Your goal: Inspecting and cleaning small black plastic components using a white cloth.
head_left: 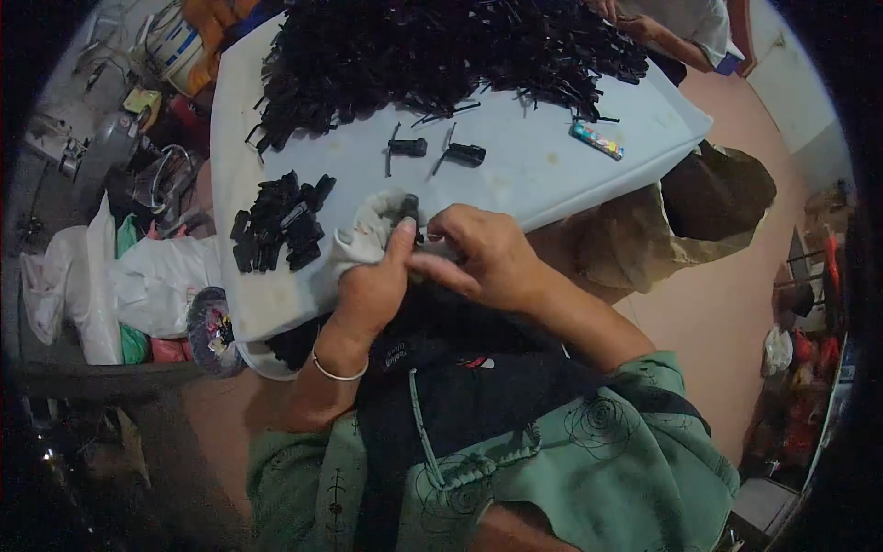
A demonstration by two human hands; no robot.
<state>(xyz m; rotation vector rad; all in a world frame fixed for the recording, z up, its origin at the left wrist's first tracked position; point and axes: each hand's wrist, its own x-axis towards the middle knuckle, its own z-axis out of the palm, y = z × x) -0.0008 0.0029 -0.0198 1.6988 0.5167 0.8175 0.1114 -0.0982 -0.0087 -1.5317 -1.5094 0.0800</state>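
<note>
My left hand [372,290] is in front of me at the table's near edge, its thumb bent over a small black plastic part [410,204]. Around its fingers is an off-white cloth or glove [368,230] with dark smudges. From the right, my right hand [492,253] meets it, fingers curled in close to the thumb; whatever they pinch is hidden. Just beyond lie two black plastic clip-like pieces [407,147] with thin stems. To the left sits a small pile of black plastic parts [280,221].
A large heap of black parts [441,55] covers the far side of the white-covered table [543,184]. A colourful wrapped tube [596,141] lies at right. Beside the table stands an open brown sack [635,230]. Another person's arm [676,41] reaches in at far right. Plastic bags [166,285] are at left.
</note>
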